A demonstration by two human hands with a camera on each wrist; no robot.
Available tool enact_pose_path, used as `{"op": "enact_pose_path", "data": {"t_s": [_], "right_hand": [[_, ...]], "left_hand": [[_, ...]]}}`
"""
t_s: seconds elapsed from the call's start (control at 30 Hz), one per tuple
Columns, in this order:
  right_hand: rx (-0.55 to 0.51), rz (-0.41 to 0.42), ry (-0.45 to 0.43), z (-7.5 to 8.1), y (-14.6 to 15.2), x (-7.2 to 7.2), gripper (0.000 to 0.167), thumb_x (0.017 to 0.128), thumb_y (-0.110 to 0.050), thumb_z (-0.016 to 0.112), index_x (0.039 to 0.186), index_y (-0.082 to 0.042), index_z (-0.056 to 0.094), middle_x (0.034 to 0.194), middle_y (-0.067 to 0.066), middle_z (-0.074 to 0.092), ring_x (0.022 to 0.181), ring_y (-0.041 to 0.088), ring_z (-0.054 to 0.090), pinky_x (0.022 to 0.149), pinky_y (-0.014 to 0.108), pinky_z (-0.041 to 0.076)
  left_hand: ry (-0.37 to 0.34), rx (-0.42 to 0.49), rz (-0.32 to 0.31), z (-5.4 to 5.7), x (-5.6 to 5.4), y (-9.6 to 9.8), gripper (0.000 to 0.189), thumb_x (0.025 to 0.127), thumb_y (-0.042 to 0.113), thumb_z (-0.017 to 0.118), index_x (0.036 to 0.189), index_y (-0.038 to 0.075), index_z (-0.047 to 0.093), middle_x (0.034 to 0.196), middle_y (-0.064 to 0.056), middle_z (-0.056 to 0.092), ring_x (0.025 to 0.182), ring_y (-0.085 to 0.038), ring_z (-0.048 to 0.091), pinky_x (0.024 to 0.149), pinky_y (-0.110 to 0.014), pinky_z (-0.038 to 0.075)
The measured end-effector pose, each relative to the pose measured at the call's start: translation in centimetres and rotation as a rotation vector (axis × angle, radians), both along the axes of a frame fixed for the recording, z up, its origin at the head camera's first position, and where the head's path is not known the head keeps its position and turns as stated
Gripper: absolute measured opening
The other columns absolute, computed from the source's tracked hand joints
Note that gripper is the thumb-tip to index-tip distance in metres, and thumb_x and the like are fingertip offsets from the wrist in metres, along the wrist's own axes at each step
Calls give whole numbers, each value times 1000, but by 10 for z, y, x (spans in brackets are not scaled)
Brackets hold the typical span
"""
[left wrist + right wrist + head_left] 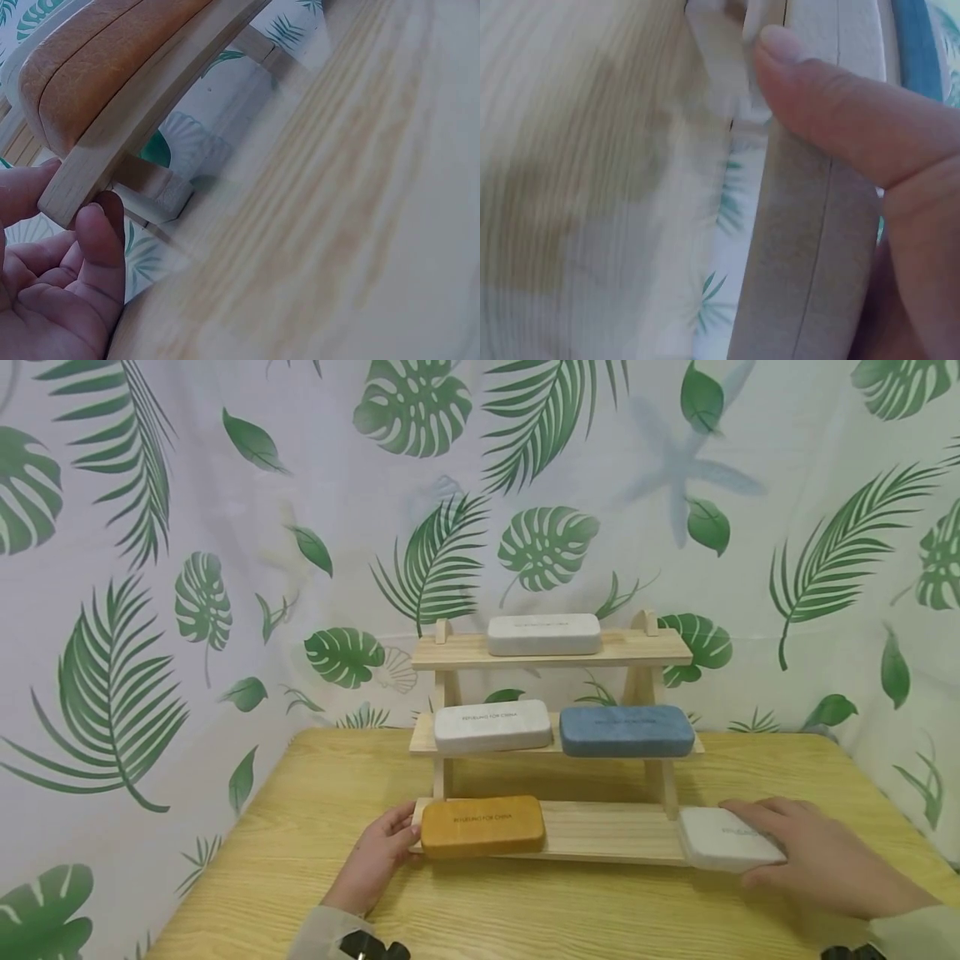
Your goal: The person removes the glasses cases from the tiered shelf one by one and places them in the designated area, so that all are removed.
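An overhang to watch

From my end of the link, I have the right hand (810, 853) gripping a white case (722, 839), thumb against its near side. That case is at the right end of the bottom shelf (609, 831), partly out past the board and above the table (525, 914). I can't tell how much of its weight the board carries.

My left hand (377, 853) pinches the shelf's other end, right beside the orange case (482, 828).

If I loosened the right-hand grip here, I think the overhang could tip the case off the end. Driving it inward too low might catch the board's edge and shove the whole stand (667, 787) sideways; the left pinch looks like my only brace against that.

A jolt would reach the upper boards too: the blue case (627, 732) and the pale case (492, 727) next to it sit close to the front edge, so they could slide. The top case (543, 635) seems safer to me. A slipping left pinch might also nudge the orange one.
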State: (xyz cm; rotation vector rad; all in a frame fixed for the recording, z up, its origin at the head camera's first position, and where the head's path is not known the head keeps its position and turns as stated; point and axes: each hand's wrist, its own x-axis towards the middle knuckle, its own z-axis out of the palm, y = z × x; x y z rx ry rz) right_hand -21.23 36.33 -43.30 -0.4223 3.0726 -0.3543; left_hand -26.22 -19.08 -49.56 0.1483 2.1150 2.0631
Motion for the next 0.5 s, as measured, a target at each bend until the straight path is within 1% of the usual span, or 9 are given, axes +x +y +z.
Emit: {"op": "enact_pose_path", "data": {"t_s": [0.07, 0.2, 0.33, 0.5], "right_hand": [[1, -21, -1, -1, 8, -4, 101, 68, -74, 77, 148, -16, 52, 128, 19, 60, 109, 39, 56, 80, 58, 50], [1, -31, 25, -4, 23, -13, 100, 71, -68, 79, 148, -12, 50, 130, 26, 57, 111, 44, 54, 80, 61, 49], [2, -27, 45, -9, 33, -22, 98, 76, -63, 79, 151, -10, 45, 133, 30, 53, 114, 49, 52, 81, 62, 48], [-30, 17, 82, -16, 37, -35, 91, 81, -50, 81, 152, -6, 43, 134, 31, 52, 114, 51, 53, 81, 62, 48]], "left_hand": [[3, 2, -1, 1, 1, 0, 58, 105, 18, 57, 154, -3, 35, 140, -20, 54, 111, -23, 62, 87, -37, 54], [8, 8, -8, 1, 2, 1, 58, 105, 17, 57, 154, -4, 34, 140, -21, 54, 110, -23, 62, 87, -37, 54], [13, 5, -14, 1, 2, 1, 58, 105, 18, 57, 154, -5, 34, 138, -20, 55, 111, -23, 61, 87, -37, 54], [15, -4, -18, 0, 0, -1, 60, 104, 21, 58, 154, -4, 34, 139, -20, 55, 111, -23, 62, 87, -36, 55]]}}
